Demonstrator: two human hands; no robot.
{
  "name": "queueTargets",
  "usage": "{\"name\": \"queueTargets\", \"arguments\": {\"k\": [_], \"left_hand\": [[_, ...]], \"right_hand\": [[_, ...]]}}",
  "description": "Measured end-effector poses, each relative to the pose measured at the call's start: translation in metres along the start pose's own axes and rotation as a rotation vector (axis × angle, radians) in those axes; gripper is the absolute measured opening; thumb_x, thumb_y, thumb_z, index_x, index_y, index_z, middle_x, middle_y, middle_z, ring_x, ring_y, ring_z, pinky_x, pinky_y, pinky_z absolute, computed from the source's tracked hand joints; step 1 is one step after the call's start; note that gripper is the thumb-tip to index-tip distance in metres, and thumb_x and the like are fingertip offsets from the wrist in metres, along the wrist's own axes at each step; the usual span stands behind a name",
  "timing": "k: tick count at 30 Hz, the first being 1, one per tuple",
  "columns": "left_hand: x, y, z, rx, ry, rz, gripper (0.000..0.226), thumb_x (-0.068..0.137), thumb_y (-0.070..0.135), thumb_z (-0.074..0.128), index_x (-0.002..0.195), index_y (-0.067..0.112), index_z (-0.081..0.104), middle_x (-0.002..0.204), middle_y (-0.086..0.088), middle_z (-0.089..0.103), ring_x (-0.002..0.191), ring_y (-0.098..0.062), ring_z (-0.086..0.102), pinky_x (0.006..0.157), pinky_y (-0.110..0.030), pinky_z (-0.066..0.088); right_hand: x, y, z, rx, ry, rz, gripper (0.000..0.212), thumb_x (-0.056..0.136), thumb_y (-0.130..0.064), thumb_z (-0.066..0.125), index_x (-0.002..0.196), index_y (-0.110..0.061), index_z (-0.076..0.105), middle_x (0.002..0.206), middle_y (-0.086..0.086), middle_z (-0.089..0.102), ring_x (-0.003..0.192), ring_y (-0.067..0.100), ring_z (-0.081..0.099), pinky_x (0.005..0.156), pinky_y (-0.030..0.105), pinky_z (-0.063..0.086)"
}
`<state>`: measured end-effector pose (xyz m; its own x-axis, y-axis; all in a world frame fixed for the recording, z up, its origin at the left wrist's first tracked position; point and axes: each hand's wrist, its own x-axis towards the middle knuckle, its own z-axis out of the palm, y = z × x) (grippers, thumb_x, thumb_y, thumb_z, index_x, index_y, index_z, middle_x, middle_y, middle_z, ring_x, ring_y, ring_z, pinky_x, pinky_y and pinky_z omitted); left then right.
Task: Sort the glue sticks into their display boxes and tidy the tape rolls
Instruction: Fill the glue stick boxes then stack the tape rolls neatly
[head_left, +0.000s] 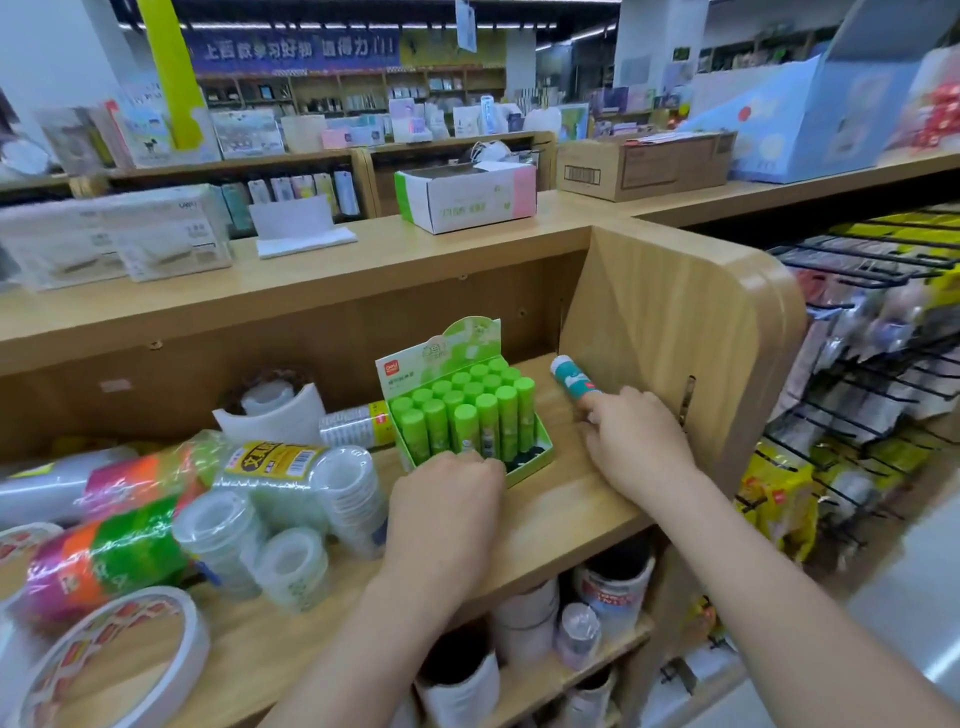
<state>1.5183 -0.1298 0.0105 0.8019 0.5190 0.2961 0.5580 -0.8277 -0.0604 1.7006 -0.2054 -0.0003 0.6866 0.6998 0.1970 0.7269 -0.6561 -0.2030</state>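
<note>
One teal-and-white glue stick (574, 382) lies on its side on the wooden shelf (561, 514), just beside the shelf's side panel (675, 312) and apart from the rest. The right hand (636, 439) has its fingertips closed on the stick's near end, knuckles up. The left hand (447, 493) is curled over the front edge of the green display box (452, 348), gripping it. That box stands upright and is nearly full of green glue sticks (467, 410), with a dark gap at its front right corner.

The likeliest slip is dropping the teal stick into that gap (its colour suggests it belongs in another box, none of which is visible here). A fingertip grip on a round, smooth stick could also let it roll away. If the left hand tips the box, the upright sticks may topple. The clear tape rolls (291, 564) lie heaped near the left forearm, and a nudge could send them off the shelf edge
</note>
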Motion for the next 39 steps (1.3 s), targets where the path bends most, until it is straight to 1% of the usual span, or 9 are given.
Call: {"name": "queueTargets", "arguments": {"k": [4,9,16,20,27,31,33,36,39], "left_hand": [[0.012,0.005,0.002,-0.099,0.026,0.025,0.024,0.083,0.01,0.049,0.098,0.022,0.062,0.097,0.005,0.062,0.099,-0.022,0.058,0.063,-0.033,0.045],[0.033,0.021,0.01,-0.149,0.04,0.061,0.03,0.077,0.005,0.049,0.097,0.021,0.065,0.096,0.003,0.064,0.097,-0.025,0.06,0.066,-0.034,0.047],[0.053,0.044,0.012,-0.201,0.057,0.098,0.034,0.08,-0.001,0.048,0.099,0.019,0.067,0.098,0.001,0.064,0.096,-0.025,0.059,0.062,-0.033,0.039],[0.06,0.052,0.014,-0.245,0.038,0.134,0.038,0.082,0.001,0.047,0.107,0.021,0.066,0.099,-0.003,0.064,0.098,-0.028,0.059,0.069,-0.038,0.047],[0.026,0.026,-0.017,-0.243,0.216,0.155,0.042,0.085,0.002,0.051,0.12,0.021,0.063,0.111,0.0,0.066,0.101,-0.026,0.057,0.075,-0.043,0.053],[-0.015,-0.016,-0.047,-0.281,0.477,0.081,0.023,0.084,0.011,0.057,0.1,0.018,0.071,0.099,0.004,0.07,0.086,-0.025,0.06,0.069,-0.037,0.051],[-0.034,-0.037,-0.056,-0.282,0.529,0.048,0.018,0.087,0.019,0.057,0.098,0.018,0.071,0.1,0.006,0.069,0.087,-0.022,0.06,0.077,-0.031,0.045],[-0.06,-0.07,-0.058,-0.216,0.538,-0.02,0.02,0.085,0.023,0.065,0.103,0.017,0.071,0.107,0.004,0.068,0.098,-0.019,0.056,0.09,-0.026,0.039],[-0.082,-0.093,-0.056,-0.268,0.514,-0.083,0.027,0.085,0.033,0.064,0.108,0.019,0.069,0.109,0.006,0.066,0.1,-0.015,0.055,0.091,-0.022,0.039]], "right_hand": [[-0.037,0.011,-0.003,0.105,0.315,-0.081,0.012,0.094,-0.029,0.053,0.105,-0.028,0.049,0.088,0.003,0.051,0.086,0.025,0.048,0.066,0.039,0.047],[-0.068,0.024,-0.027,0.138,0.513,-0.139,0.02,0.088,-0.034,0.062,0.098,-0.024,0.047,0.079,0.001,0.047,0.073,0.022,0.041,0.056,0.034,0.038],[-0.088,0.03,-0.053,0.253,0.637,-0.132,0.018,0.093,-0.037,0.053,0.093,-0.02,0.046,0.076,0.002,0.047,0.071,0.023,0.041,0.056,0.034,0.035],[-0.093,0.031,-0.05,0.308,0.642,-0.127,0.018,0.092,-0.03,0.058,0.096,-0.019,0.044,0.079,-0.001,0.045,0.073,0.023,0.04,0.058,0.033,0.031],[-0.096,0.012,-0.045,0.663,0.556,-0.095,0.031,0.086,-0.025,0.067,0.108,-0.025,0.045,0.096,-0.002,0.054,0.082,0.02,0.05,0.065,0.034,0.04],[-0.089,-0.02,-0.048,1.246,0.404,-0.103,0.034,0.088,-0.012,0.066,0.098,-0.038,0.046,0.106,0.006,0.06,0.09,0.011,0.065,0.073,0.018,0.053],[-0.085,-0.037,-0.048,1.567,0.269,-0.074,0.03,0.092,-0.007,0.059,0.102,-0.033,0.05,0.11,0.009,0.063,0.093,0.017,0.068,0.074,0.026,0.057],[-0.079,-0.063,-0.046,1.937,0.051,-0.028,0.023,0.096,-0.006,0.047,0.106,-0.026,0.052,0.098,0.004,0.068,0.084,0.021,0.067,0.068,0.031,0.056],[-0.078,-0.089,-0.039,2.03,-0.072,0.02,0.022,0.097,-0.01,0.045,0.104,-0.027,0.058,0.088,0.0,0.064,0.071,0.015,0.064,0.062,0.029,0.052]]}}
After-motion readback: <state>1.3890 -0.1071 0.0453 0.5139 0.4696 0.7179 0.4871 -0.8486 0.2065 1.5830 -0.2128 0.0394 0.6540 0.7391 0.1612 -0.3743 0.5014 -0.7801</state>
